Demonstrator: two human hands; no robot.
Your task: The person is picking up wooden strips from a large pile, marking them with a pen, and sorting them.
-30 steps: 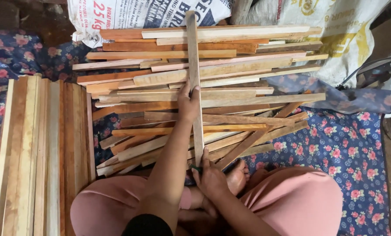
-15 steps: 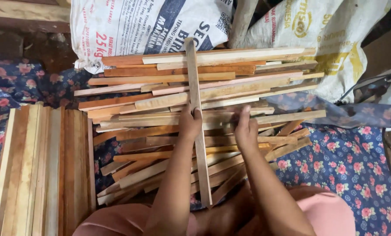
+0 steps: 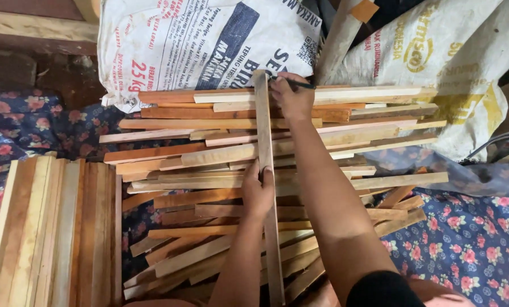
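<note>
A long thin wooden strip [image 3: 264, 136] lies lengthwise across a heap of wooden slats [image 3: 209, 153], running from near my lap to the far sacks. My left hand [image 3: 258, 190] presses the strip down at its middle. My right hand [image 3: 291, 94] is stretched to the strip's far end and holds a dark pencil [image 3: 297, 84], its tip at the top of the strip.
A tidy stack of slats [image 3: 50, 227] lies side by side at the left. Printed white sacks [image 3: 197, 40] and a yellowish sack [image 3: 442, 51] stand behind the heap. A blue floral cloth [image 3: 470, 239] covers the floor.
My right hand has travelled from near my lap, along the strip, up to its far end. The view has tilted up towards the sacks. My left hand stays on the strip.
</note>
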